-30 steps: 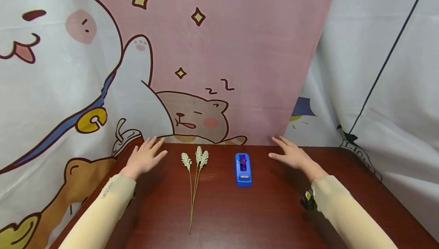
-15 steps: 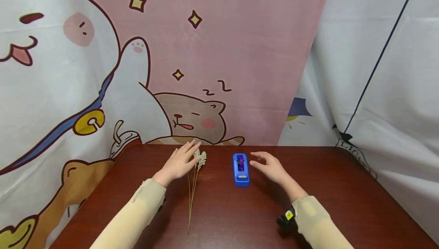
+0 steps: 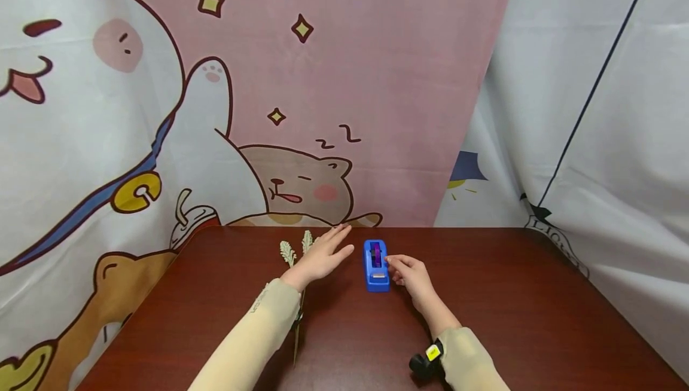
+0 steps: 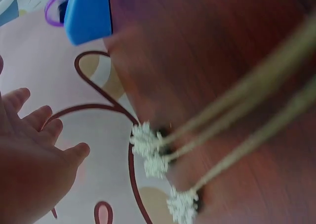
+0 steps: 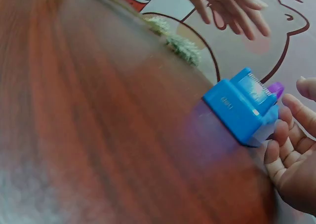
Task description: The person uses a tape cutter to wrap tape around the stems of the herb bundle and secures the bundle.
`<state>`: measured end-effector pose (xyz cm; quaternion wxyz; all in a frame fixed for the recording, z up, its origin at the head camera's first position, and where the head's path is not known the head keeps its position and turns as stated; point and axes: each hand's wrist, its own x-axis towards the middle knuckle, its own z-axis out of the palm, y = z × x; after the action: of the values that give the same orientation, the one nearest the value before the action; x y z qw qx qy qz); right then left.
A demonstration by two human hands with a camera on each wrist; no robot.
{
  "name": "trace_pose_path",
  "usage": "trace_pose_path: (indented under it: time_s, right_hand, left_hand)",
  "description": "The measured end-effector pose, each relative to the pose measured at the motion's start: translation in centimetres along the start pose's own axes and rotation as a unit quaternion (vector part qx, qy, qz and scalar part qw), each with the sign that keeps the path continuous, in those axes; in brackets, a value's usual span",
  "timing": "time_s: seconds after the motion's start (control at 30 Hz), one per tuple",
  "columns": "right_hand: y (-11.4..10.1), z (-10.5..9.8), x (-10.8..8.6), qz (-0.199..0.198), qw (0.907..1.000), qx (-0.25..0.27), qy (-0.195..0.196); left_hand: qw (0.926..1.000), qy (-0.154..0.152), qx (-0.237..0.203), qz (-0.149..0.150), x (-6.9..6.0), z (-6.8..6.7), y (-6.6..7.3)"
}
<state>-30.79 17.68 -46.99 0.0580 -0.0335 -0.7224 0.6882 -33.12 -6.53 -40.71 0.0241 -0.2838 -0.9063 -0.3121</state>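
A blue tape dispenser (image 3: 377,280) with a purple core stands on the table. Beside its right side is my right hand (image 3: 413,280), its fingers loosely bent and the fingertips at the dispenser's edge; in the right wrist view a gap shows between thumb and forefinger. My left hand (image 3: 322,254) hovers palm down left of the dispenser, fingers straight, holding nothing. Under the left hand and forearm lie three thin stems with pale green, feathery flower heads (image 3: 287,253); one head is hidden in the head view, but all three heads (image 4: 148,150) show in the left wrist view.
The dark red-brown wooden table (image 3: 511,301) ends at a hanging cloth (image 3: 409,110) with cartoon animals. A white cloth (image 3: 608,158) hangs along the right side. A black device (image 3: 425,367) with a yellow mark sits at the right wrist.
Both hands have moved inward from the table's sides. The left has passed over the flower stems towards the dispenser; the right has come up beside the dispenser with its fingers bending.
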Motion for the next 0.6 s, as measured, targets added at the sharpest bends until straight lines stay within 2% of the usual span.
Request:
trace_pose_path:
  time_s: [0.13,0.23,0.37,0.6]
  right_hand:
    - [0.6,0.4,0.0,-0.013,0.9998,-0.012,0.002]
    - [0.9,0.5,-0.3,-0.026,0.9984,-0.049,0.003]
    - [1.2,0.7,-0.8,-0.036,0.9946,-0.097,-0.006]
    - [1.1,0.7,-0.8,-0.043,0.9931,-0.108,-0.018]
  left_hand:
    - [0.9996,-0.016,0.021,-0.001,0.8,0.9,0.3]
    - [0.999,-0.026,0.037,0.001,1.1,1.6,0.2]
    - [0.9972,-0.055,0.05,-0.005,1.3,2.5,-0.2]
    - [0.9963,-0.073,0.046,0.003,1.9,3.4,-0.1]
